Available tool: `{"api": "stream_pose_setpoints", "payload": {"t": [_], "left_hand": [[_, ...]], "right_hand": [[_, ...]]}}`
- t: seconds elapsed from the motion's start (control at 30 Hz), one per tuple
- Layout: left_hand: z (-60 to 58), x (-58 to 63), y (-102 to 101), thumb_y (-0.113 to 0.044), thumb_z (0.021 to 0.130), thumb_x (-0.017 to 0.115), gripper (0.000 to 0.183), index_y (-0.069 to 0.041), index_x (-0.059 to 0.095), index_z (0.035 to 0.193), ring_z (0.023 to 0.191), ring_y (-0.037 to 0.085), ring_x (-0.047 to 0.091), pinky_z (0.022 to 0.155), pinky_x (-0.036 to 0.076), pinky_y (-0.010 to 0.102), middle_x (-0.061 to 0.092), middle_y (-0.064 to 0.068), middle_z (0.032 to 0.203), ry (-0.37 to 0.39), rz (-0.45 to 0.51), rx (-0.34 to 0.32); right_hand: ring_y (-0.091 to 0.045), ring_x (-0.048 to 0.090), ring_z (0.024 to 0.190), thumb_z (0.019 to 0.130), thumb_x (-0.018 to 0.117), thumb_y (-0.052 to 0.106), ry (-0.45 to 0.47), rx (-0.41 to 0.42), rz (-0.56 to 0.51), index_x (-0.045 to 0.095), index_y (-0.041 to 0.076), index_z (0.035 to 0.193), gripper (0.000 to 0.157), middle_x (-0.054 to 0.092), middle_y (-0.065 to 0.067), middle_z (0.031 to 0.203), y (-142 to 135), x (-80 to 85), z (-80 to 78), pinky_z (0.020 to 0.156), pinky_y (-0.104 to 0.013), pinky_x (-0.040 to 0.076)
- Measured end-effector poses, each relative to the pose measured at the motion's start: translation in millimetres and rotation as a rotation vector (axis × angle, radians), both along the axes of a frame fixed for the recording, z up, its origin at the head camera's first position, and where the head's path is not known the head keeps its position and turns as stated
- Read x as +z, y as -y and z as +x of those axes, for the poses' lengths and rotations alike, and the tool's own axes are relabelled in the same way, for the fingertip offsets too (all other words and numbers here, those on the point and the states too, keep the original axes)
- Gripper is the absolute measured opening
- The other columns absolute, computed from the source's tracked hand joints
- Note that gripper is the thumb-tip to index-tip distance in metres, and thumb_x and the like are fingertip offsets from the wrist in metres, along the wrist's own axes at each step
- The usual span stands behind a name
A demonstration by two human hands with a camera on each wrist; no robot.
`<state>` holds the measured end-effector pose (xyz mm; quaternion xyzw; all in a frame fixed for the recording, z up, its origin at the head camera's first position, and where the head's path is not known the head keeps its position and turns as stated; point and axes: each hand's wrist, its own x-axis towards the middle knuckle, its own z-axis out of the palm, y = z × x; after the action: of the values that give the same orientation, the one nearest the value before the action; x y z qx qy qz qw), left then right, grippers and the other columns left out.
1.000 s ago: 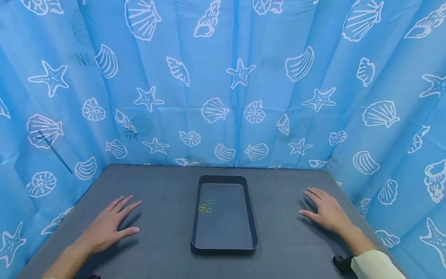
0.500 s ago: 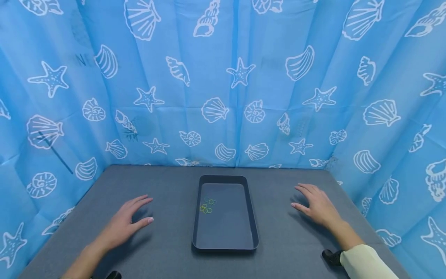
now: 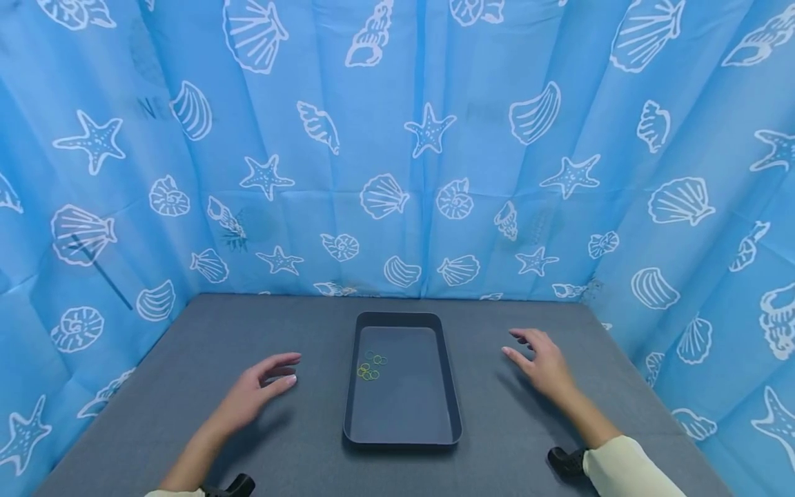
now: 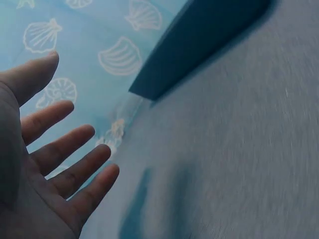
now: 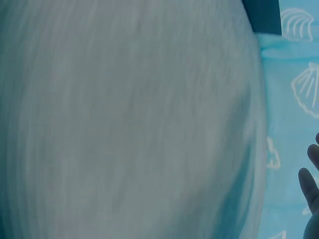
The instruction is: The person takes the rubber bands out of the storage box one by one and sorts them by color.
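A dark grey rectangular tray (image 3: 402,431) lies on the table, its long side running away from me. Inside it, toward the left wall, are several small thin yellow-green rings (image 3: 364,372). My left hand (image 3: 257,388) hovers left of the tray, fingers loosely extended and nothing held. The left wrist view shows its palm and spread fingers (image 4: 75,174), with the tray's outer wall (image 4: 199,45) beyond. To the right of the tray my right hand (image 3: 542,362) is raised over the table, thumb and fingers apart, holding nothing. Only a few of its fingertips (image 5: 308,184) show in the right wrist view.
Grey cloth covers the table (image 3: 279,462). A blue curtain (image 3: 397,152) with white shells and starfish hangs along the back and both sides. Each wrist carries a black device, such as the one at the right wrist (image 3: 566,461).
Both hands have moved inward toward the tray, the left hand rightward and the right hand leftward. The left fingers have drawn closer together. Tray and rings have stayed in place.
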<state>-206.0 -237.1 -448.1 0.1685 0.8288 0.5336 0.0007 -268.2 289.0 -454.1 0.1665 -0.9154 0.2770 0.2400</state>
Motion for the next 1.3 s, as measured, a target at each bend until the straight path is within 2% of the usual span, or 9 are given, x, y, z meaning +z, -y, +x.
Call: {"api": "stream_pose_setpoints", "payload": {"t": [0.17, 0.27, 0.37, 0.43, 0.57, 0.7, 0.83, 1.07, 1.3], "left_hand": [[0.0, -2.4, -12.5, -0.020, 0.100, 0.055, 0.043, 0.000, 0.050, 0.137, 0.124, 0.042, 0.048, 0.094, 0.045, 0.036, 0.052, 0.022, 0.136, 0.034, 0.036, 0.033], [-0.4, -7.6, -20.7, -0.020, 0.100, 0.056, 0.044, 0.001, 0.050, 0.137, 0.123, 0.040, 0.049, 0.094, 0.045, 0.040, 0.051, 0.023, 0.136, 0.057, 0.064, 0.038], [-1.8, -14.1, -27.8, -0.019, 0.099, 0.057, 0.044, 0.001, 0.050, 0.137, 0.122, 0.038, 0.051, 0.092, 0.046, 0.038, 0.052, 0.022, 0.136, 0.086, 0.108, 0.040], [-3.5, -17.7, -31.8, -0.019, 0.099, 0.057, 0.044, 0.002, 0.050, 0.138, 0.122, 0.038, 0.051, 0.091, 0.048, 0.035, 0.051, 0.023, 0.136, 0.107, 0.144, 0.037], [-8.0, -21.3, -39.6, -0.019, 0.099, 0.057, 0.045, 0.002, 0.049, 0.138, 0.125, 0.038, 0.049, 0.088, 0.049, 0.028, 0.048, 0.025, 0.139, 0.140, 0.232, 0.028], [-11.2, -21.8, -49.8, -0.017, 0.098, 0.058, 0.046, 0.004, 0.047, 0.138, 0.126, 0.041, 0.047, 0.089, 0.049, 0.030, 0.046, 0.026, 0.141, 0.153, 0.308, 0.016], [-12.5, -22.0, -61.1, -0.013, 0.098, 0.057, 0.042, 0.001, 0.050, 0.137, 0.125, 0.041, 0.048, 0.089, 0.050, 0.032, 0.046, 0.024, 0.141, 0.169, 0.339, 0.049], [-14.4, -26.5, -76.9, -0.012, 0.097, 0.060, 0.042, 0.001, 0.053, 0.136, 0.123, 0.038, 0.051, 0.089, 0.051, 0.038, 0.049, 0.020, 0.140, 0.168, 0.347, 0.080], [-19.0, -30.9, -83.7, -0.013, 0.095, 0.063, 0.042, -0.003, 0.055, 0.136, 0.114, 0.033, 0.058, 0.086, 0.052, 0.039, 0.050, 0.019, 0.139, 0.164, 0.314, 0.098]], "right_hand": [[-0.035, 0.060, 0.097, 0.091, 0.070, 0.015, 0.009, 0.016, -0.166, 0.063, -0.001, 0.117, 0.032, 0.064, -0.020, 0.108, 14.9, 0.8, -1.2, 0.081, -0.051, 0.050], [-0.031, 0.062, 0.095, 0.091, 0.069, 0.012, 0.013, 0.007, -0.283, 0.064, -0.002, 0.115, 0.028, 0.065, -0.020, 0.107, 22.8, 0.6, -0.7, 0.078, -0.033, 0.052], [-0.020, 0.061, 0.095, 0.092, 0.068, 0.011, 0.029, -0.005, -0.370, 0.064, -0.004, 0.114, 0.027, 0.066, -0.019, 0.107, 31.0, 0.7, -1.0, 0.075, -0.015, 0.046], [-0.012, 0.059, 0.094, 0.093, 0.067, 0.012, 0.049, -0.009, -0.414, 0.064, -0.004, 0.114, 0.027, 0.067, -0.019, 0.107, 37.2, 1.7, -1.5, 0.073, -0.011, 0.043], [-0.001, 0.057, 0.088, 0.094, 0.065, 0.012, 0.108, 0.015, -0.547, 0.064, -0.005, 0.114, 0.026, 0.066, -0.020, 0.107, 52.8, 5.9, -3.0, 0.072, -0.016, 0.047], [-0.002, 0.059, 0.085, 0.095, 0.064, 0.012, 0.175, 0.061, -0.688, 0.062, -0.007, 0.115, 0.028, 0.063, -0.022, 0.109, 70.3, 10.3, -3.4, 0.073, -0.019, 0.051], [-0.006, 0.061, 0.086, 0.095, 0.064, 0.012, 0.227, 0.070, -0.766, 0.061, -0.008, 0.115, 0.028, 0.062, -0.023, 0.109, 87.3, 14.3, -4.9, 0.073, -0.020, 0.052], [-0.021, 0.065, 0.089, 0.095, 0.064, 0.010, 0.259, 0.072, -0.871, 0.061, -0.010, 0.113, 0.027, 0.064, -0.020, 0.104, 113.6, 19.9, -9.3, 0.073, -0.024, 0.053], [-0.030, 0.065, 0.092, 0.096, 0.063, 0.015, 0.305, 0.078, -0.874, 0.062, -0.008, 0.113, 0.028, 0.063, -0.023, 0.105, 139.1, 25.7, -13.7, 0.076, -0.032, 0.055]]}}
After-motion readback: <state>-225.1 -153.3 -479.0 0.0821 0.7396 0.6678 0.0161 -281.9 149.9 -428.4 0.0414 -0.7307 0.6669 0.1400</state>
